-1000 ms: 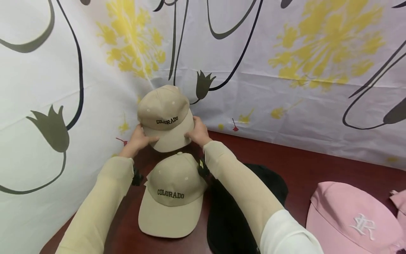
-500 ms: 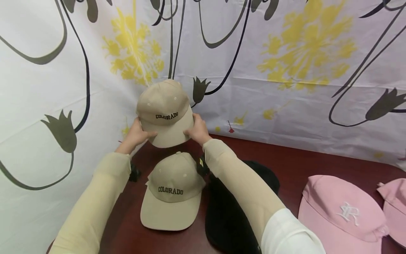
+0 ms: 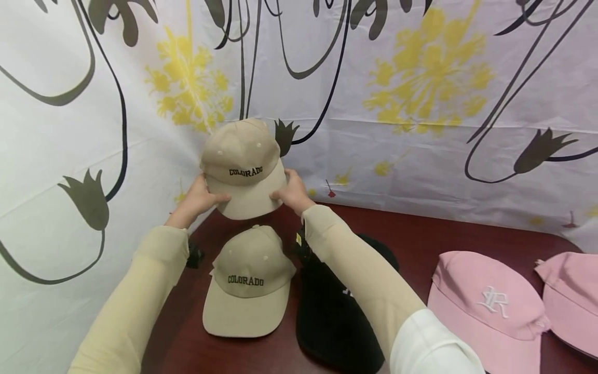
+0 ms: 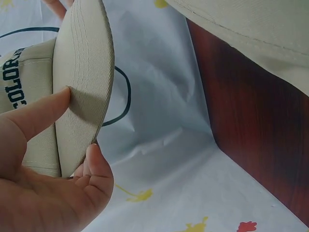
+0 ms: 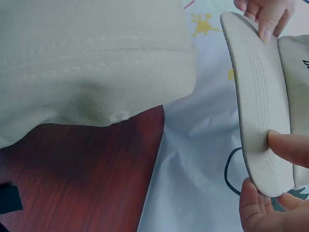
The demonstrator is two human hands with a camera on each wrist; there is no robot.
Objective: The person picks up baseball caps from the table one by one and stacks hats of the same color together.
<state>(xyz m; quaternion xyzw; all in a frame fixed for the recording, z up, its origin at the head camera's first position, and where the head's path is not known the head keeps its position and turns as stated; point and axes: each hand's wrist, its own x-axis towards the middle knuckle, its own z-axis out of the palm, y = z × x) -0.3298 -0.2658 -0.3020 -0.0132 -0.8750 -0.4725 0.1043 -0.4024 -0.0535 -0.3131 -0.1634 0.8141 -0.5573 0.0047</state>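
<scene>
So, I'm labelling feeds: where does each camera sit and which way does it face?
Head: worn on the head, facing forward and down at the held cap; left hand, right hand and sleeves show.
Left wrist: on that wrist, facing the cap's brim; left hand shows, part of right hand at top.
Right wrist: on that wrist, facing the brim; right hand shows, left hand at top.
Shared by wrist views: brim and table.

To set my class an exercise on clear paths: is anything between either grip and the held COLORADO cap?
Nothing visible: the left-hand grip and right-hand grip both pinch the brim of the held beige COLORADO baseball cap.
</scene>
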